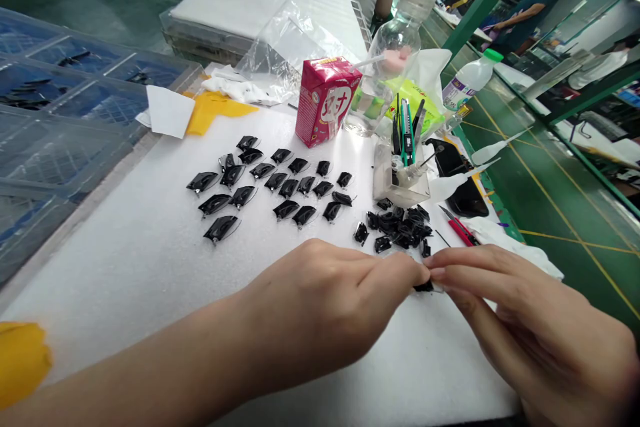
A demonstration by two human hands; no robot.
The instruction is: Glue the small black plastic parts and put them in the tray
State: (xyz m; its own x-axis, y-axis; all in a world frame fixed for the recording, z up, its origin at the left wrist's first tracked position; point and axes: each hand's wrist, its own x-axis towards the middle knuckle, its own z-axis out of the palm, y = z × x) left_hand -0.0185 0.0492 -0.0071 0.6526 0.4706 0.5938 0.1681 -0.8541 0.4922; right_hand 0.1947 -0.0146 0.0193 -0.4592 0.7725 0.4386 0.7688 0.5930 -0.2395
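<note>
My left hand (pixel 345 300) and my right hand (pixel 525 320) meet at the fingertips low on the right of the white foam sheet (pixel 135 267). Between them they pinch a small glossy black plastic part (pixel 424 286), mostly hidden by the fingers. Just beyond my fingers lies a heap of small black pieces (pixel 403 227). Further left, several black curved parts with clear film edges (pixel 220 228) are spread in loose rows on the foam.
Behind the parts stand a red drink carton (pixel 325 103) and a small box of tools (pixel 403 180) with tweezers and a green cutter. A red knife (pixel 461 229) and black phone (pixel 457 180) lie right. Blue divided trays (pixel 65 120) line the left; people work beyond.
</note>
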